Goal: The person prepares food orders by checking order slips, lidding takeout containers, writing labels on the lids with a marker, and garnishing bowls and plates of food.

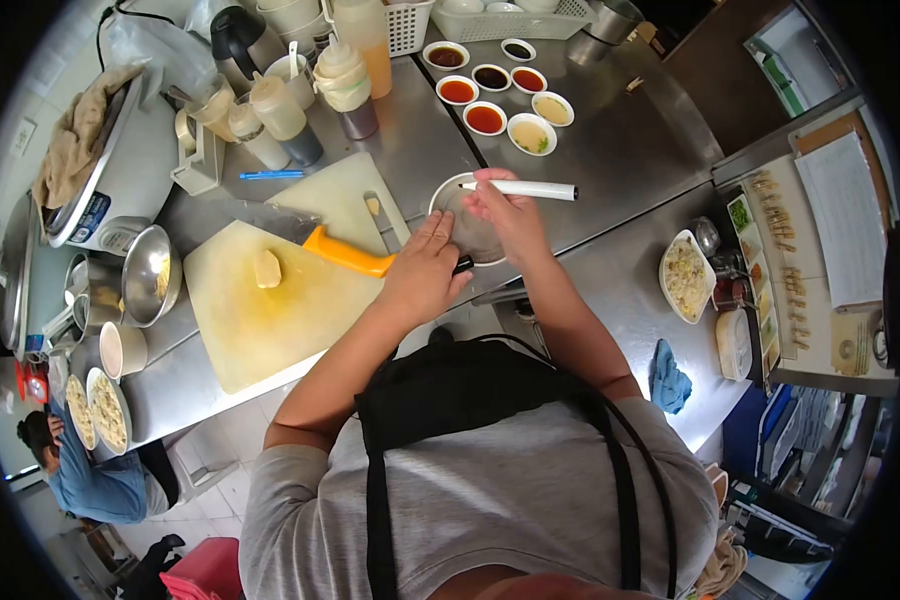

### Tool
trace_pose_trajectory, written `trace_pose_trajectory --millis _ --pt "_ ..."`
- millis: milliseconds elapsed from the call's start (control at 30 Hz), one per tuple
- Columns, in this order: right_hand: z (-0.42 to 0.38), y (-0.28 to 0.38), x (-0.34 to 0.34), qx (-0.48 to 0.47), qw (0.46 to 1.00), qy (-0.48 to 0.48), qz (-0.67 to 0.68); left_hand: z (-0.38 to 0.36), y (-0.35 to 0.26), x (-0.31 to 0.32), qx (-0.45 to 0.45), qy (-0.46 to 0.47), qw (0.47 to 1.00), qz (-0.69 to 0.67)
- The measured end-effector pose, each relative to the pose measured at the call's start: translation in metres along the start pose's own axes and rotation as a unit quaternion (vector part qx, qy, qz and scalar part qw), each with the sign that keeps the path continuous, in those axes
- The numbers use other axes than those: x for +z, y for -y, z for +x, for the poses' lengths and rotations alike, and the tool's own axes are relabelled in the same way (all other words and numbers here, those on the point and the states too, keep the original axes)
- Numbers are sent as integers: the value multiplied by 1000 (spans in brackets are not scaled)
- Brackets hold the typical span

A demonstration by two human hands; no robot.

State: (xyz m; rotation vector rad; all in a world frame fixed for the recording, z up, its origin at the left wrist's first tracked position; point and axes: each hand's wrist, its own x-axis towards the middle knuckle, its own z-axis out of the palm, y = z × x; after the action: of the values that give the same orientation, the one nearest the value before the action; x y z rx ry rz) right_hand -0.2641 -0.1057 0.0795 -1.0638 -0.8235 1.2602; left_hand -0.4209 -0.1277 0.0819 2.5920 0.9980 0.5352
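Note:
My right hand (505, 208) pinches a white marker (535, 189), its tip pointing left over a round, clear, white-rimmed container or lid (478, 232). My left hand (425, 265) presses its outstretched fingers on the left side of that round piece. A short black piece, seemingly the marker cap (463, 264), sticks out between the left thumb and fingers. Beside the left wrist lies a knife with a yellow-orange handle (345, 254), across two cutting boards. A pale yellow chunk of food (267, 268) rests on the nearer cutting board (235, 340).
Small sauce bowls (485, 119) stand at the back, squeeze bottles (280, 118) at back left. A steel bowl (152, 276) and plates of food (108, 410) are left. Another plate (686, 277) and a blue cloth (670, 377) lie right. A person (110, 480) sits at lower left.

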Motion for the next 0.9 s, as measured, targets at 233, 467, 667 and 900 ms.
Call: trace_pose_trajectory --millis 233,467,667,900 --pt "15 -8 -14 -62 995 -9 -72 -17 -20 17 -18 -11 1000 18" --pt "-3 -11 -3 -20 992 7 -125 -16 -19 13 -20 -8 1000 -1" --pt "-6 10 -12 -30 985 -24 -168 -17 -14 8 8 -2 999 -32" --pt "-10 -9 -8 -44 970 -12 -240 -14 -13 9 -5 -9 998 -56"
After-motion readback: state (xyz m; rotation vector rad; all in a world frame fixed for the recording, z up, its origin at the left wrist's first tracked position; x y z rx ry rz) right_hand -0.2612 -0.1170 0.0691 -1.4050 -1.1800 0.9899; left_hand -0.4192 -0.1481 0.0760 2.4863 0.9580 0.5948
